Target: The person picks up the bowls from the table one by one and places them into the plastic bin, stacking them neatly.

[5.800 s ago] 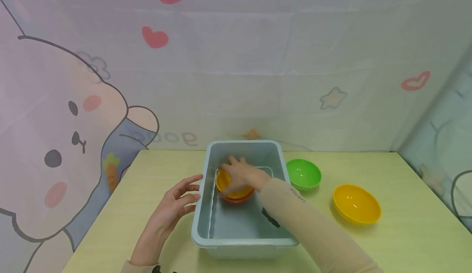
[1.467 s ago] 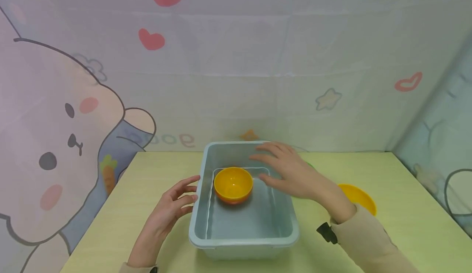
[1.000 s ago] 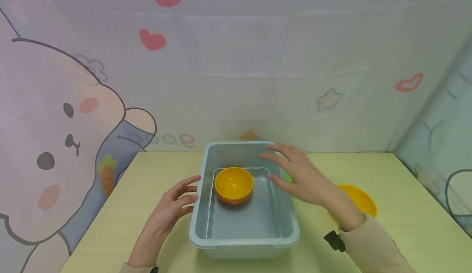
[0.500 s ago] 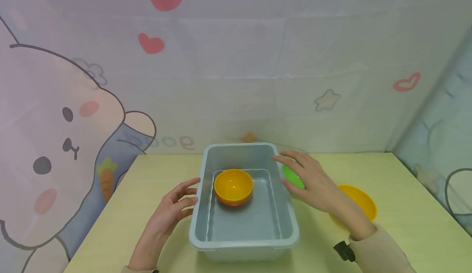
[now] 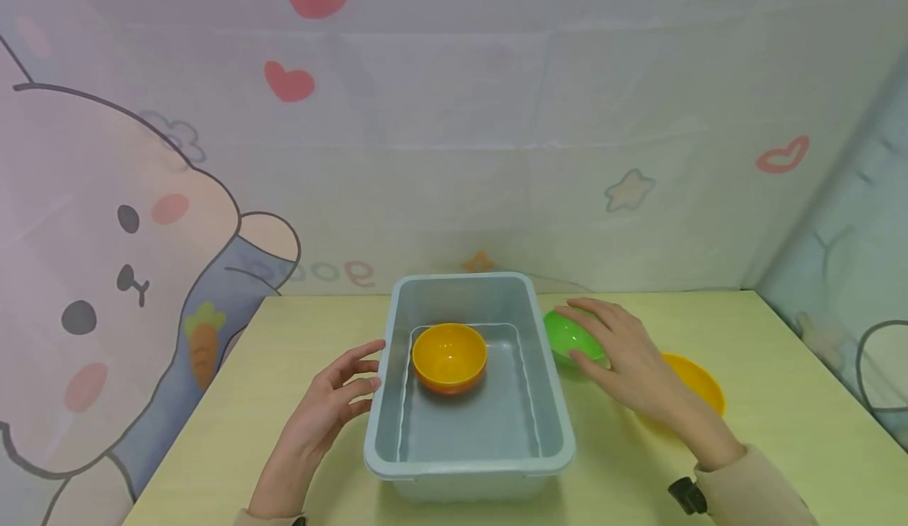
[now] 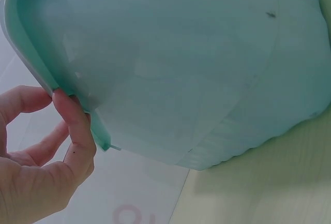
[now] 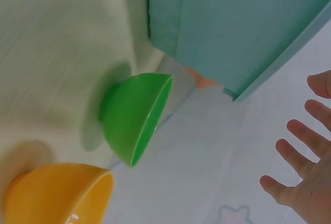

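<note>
A grey-blue plastic bin (image 5: 470,468) stands mid-table with a yellow bowl (image 5: 450,355) nested on an orange one inside. My left hand (image 5: 360,374) rests against the bin's left wall, fingers relaxed, one fingertip (image 6: 68,111) on the rim of the bin (image 6: 181,63). My right hand (image 5: 594,338) hovers over the green bowl (image 5: 563,335) just right of the bin, fingers spread. In the right wrist view the spread fingers (image 7: 297,136) stand apart from the green bowl (image 7: 135,116) and hold nothing.
A second yellow bowl (image 5: 698,390) sits on the pale green table (image 5: 780,431) behind my right wrist; the right wrist view shows this yellow bowl (image 7: 59,193) beside the green one. A cartoon-print cloth backdrop (image 5: 454,132) closes off the back and sides.
My right hand has left the bin, moved right across its rim and come down over the green bowl. The left hand, the bin and the bowls inside have stayed put.
</note>
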A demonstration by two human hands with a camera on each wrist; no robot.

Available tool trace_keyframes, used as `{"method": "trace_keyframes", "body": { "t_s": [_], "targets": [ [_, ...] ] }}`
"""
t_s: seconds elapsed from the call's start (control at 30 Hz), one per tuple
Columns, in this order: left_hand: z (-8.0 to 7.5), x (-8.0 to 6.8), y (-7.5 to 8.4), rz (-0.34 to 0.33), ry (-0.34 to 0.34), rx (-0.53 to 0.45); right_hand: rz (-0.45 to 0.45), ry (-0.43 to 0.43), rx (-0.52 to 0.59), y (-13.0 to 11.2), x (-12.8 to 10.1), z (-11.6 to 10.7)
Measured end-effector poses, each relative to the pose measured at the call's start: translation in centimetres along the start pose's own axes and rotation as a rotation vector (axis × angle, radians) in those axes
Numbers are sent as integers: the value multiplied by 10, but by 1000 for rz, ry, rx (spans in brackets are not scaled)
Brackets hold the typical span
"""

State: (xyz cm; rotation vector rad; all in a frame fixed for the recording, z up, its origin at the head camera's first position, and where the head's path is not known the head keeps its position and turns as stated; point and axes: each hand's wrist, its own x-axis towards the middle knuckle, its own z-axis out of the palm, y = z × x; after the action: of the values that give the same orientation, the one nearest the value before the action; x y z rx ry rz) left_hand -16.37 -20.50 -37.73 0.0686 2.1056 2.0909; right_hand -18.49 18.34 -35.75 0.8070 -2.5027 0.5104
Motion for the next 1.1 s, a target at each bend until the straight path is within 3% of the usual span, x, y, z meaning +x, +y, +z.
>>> {"method": "trace_keyframes", "body": {
  "t_s": [0.43,0.83,1.1],
  "targets": [
    [0,0,0,-3,6,-3,24,66,-35,19,-15,3],
    [-1,-1,0,1,15,7,148,29,-74,29,-32,5],
    [0,-1,0,-3,8,-6,237,-41,-139,37,-43,1]
  ]
}}
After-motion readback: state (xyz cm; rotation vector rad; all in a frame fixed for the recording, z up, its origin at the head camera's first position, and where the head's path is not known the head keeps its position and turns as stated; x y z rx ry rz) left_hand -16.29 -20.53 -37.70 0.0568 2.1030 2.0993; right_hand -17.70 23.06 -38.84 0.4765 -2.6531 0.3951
